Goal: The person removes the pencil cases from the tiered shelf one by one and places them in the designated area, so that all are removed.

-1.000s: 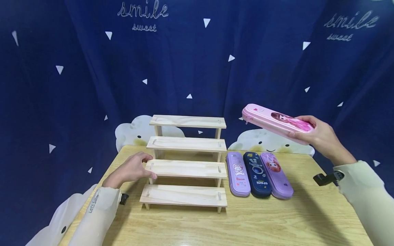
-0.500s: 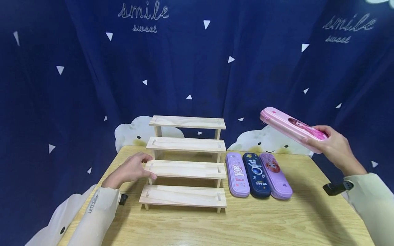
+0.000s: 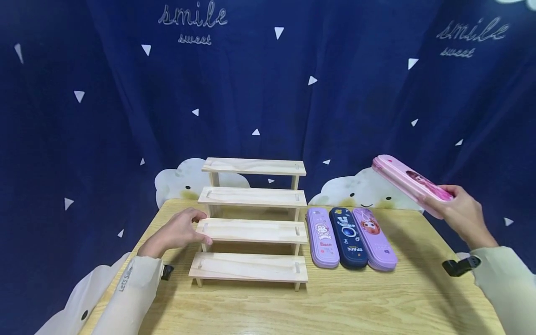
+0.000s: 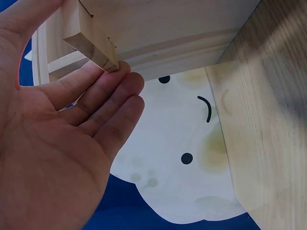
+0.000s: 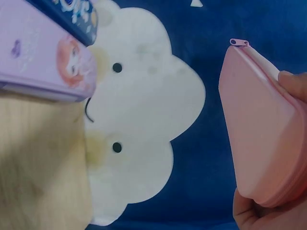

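Observation:
In the head view my right hand (image 3: 462, 216) holds a pink pencil case (image 3: 412, 181) by its near end, in the air above the table's right side. Its zip pull shows in the right wrist view, where fingers and thumb clasp the case (image 5: 261, 129) from both sides. My left hand (image 3: 177, 232) grips the left end of a four-tier wooden display stand (image 3: 251, 230), thumb at the front of a lower step. In the left wrist view the fingertips of that hand (image 4: 67, 124) touch a wooden upright (image 4: 91, 40).
Right of the stand lie a lilac pencil case (image 3: 323, 237), a navy space-print case (image 3: 349, 237) and a purple case with a doll picture (image 3: 374, 239), side by side. Behind the wooden table (image 3: 251, 311) hangs a dark blue curtain (image 3: 268, 83) with cloud shapes.
My right hand has carried the pink pencil case rightward and downward, away from the stand. The left hand and the three cases on the table stay where they were.

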Available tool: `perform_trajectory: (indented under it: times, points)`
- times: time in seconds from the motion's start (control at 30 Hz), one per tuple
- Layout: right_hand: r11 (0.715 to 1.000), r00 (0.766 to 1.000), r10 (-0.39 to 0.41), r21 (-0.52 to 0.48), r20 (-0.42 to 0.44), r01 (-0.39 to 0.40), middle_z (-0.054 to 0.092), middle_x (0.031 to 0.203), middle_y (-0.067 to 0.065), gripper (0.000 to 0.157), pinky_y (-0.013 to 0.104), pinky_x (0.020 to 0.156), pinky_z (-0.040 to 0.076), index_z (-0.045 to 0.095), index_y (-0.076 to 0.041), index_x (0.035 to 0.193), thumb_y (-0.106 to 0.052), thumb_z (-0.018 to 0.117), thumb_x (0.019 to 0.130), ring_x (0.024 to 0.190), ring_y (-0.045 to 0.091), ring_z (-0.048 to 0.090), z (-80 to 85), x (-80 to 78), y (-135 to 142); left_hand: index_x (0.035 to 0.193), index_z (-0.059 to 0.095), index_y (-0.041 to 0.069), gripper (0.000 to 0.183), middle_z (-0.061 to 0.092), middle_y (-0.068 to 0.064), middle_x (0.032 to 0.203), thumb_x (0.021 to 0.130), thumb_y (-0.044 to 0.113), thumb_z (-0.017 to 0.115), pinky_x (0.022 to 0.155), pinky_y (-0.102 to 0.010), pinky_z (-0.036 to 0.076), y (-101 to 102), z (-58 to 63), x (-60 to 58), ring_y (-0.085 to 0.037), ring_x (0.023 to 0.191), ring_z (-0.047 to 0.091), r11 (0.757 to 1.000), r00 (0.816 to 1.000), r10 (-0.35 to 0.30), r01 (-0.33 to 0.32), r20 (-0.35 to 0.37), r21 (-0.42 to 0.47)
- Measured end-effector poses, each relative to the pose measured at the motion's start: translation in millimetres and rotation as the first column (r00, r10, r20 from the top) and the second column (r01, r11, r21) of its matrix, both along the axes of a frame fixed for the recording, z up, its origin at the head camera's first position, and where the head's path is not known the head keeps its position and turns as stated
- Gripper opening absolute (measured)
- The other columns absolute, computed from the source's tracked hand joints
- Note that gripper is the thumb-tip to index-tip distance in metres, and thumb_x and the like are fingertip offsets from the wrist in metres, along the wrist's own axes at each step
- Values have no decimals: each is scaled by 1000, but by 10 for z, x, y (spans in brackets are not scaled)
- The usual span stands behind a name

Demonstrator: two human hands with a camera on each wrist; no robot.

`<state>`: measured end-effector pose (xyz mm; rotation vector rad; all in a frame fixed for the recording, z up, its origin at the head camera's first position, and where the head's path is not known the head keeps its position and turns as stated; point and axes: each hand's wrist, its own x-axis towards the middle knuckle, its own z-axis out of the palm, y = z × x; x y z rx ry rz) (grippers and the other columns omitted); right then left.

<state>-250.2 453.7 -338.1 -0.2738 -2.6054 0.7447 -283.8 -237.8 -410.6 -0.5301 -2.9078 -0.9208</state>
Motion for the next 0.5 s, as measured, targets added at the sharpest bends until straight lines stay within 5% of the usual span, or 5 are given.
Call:
perform_trajectory:
  times: [0.5]
  points:
    - [995, 994, -94, -35, 58, 97, 56, 130, 38, 84, 38, 74, 36, 50, 9, 137, -59, 65, 90, 110, 53, 53, -557, 39, 228, 128, 62, -3, 84, 66, -18, 121, 65, 44, 94, 100, -53, 49, 0, 4, 9, -34, 113, 60, 1000, 1000, 5, -5, -7, -8]
